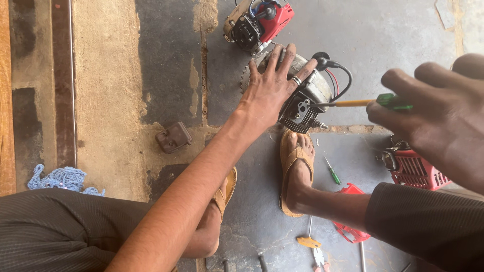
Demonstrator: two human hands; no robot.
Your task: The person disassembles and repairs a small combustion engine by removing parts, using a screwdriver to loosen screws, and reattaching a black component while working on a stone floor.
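My left hand (272, 83) lies flat with fingers spread on a small grey engine block (307, 103) standing on the concrete floor. A ring sits on one finger. My right hand (436, 116), close to the camera at the right, grips a screwdriver (360, 103) with a green and yellow handle. Its shaft points left and its tip meets the side of the engine block. A black spark plug cap with red and black wires (335, 70) hangs off the block's far side.
A second small engine with a red cover (257, 22) lies beyond. A red grille cover (416, 168) sits right, a brown box-shaped part (173, 137) left, a blue rag (60, 179) far left. A green screwdriver (332, 172), red plastic piece (351, 229) and tools lie by my sandalled feet (296, 171).
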